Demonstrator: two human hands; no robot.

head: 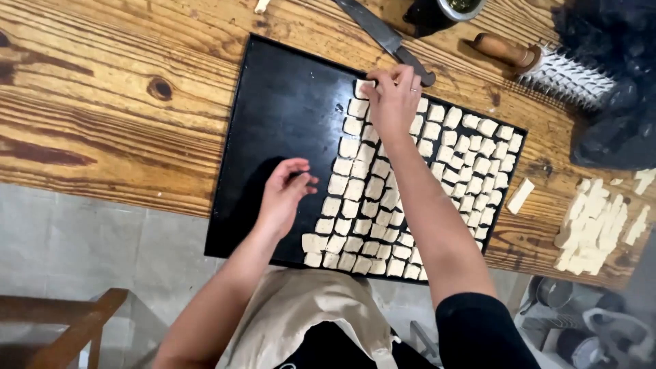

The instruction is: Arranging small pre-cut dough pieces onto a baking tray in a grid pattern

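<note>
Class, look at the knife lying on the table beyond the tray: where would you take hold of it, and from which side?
Probably by the dark handle, the end nearest the tray's far edge. The knife lies flat, its blade pointing away up-left, so come from above at the handle end. The right hand is already close beside it.

Black sleeve on right arm, left arm bare, beige apron, ring on right hand [393, 102]

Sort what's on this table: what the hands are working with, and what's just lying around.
In use: black baking tray; dough squares in rows on it; right hand at the top square; left hand over the tray; cut dough pile.

Lying about: knife; spiked roller; dark cup.
</note>
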